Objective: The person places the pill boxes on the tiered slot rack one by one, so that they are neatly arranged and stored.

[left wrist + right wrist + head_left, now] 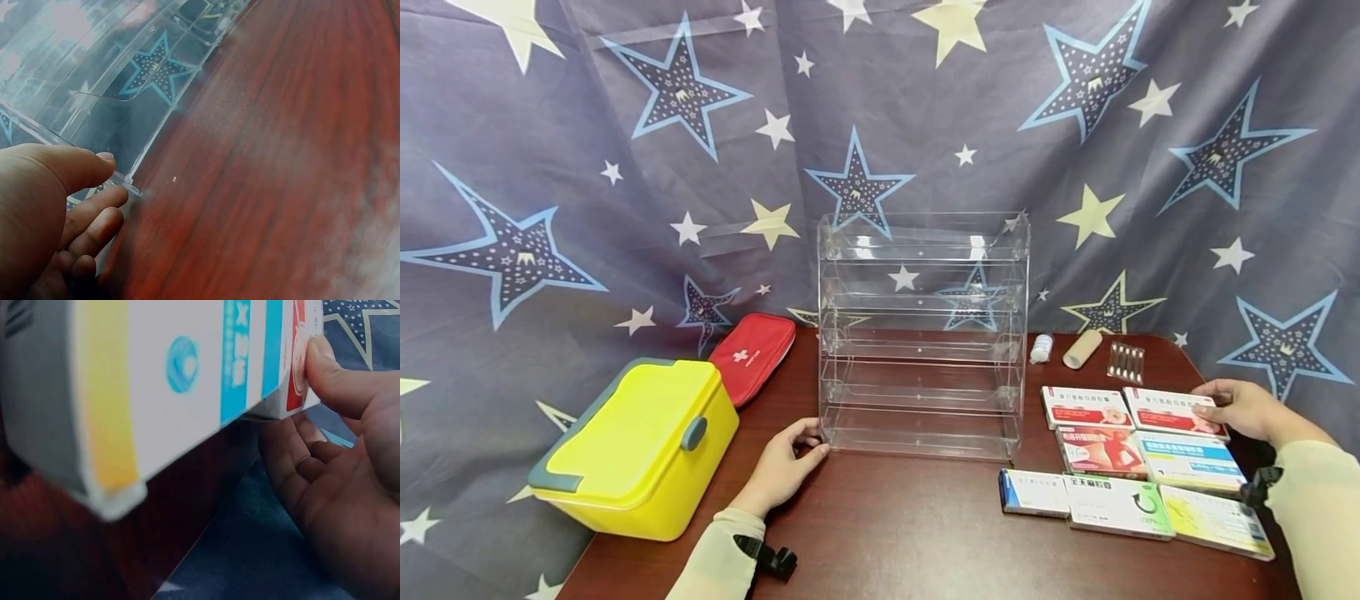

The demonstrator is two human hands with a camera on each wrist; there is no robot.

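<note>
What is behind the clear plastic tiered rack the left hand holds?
Through the rack, a dark grey, star-printed fabric curtain shows, with reddish-brown tabletop lower down. Bright glare hides small patches; anything beyond the curtain is covered and cannot be seen.

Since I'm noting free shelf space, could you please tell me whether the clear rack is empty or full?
Empty: the clear rack holds nothing; only the curtain and table show through it.

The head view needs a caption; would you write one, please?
Left hand holding the rack, right hand gripping a red-and-white box.
</note>
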